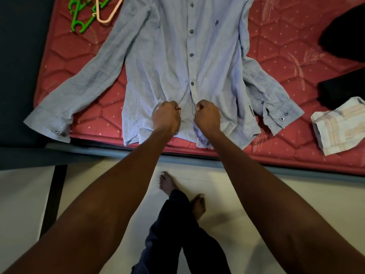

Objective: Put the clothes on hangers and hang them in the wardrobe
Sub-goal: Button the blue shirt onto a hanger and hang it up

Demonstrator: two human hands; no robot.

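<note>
Two hands work the lower front of a pale blue shirt [177, 62] spread face-up, sleeves out, on a red quilted mattress [276, 56]. The left hand [166, 117] and the right hand [207, 117] are both curled tight, each pinching a fold of cloth on either side of the button strip, near the hem; the person appears to be fastening or undoing a low button (the fingers hide which).

A green hanger [82, 18] and a peach hanger [107, 12] lie together at the mattress's far left corner, just beside the shirt's shoulder and well apart from the hands. A folded striped cloth [339, 125] and dark clothes [343, 56] wait at the right edge. No wardrobe is in view.

Risks from here: the hem already overhangs the near edge of the mattress, so a tug toward the body could drag the shirt onto the floor. Pulling the two folds apart too hard could strain a button or crease the front. Hanging has not yet begun; the task looks to be at an early stage.
</note>
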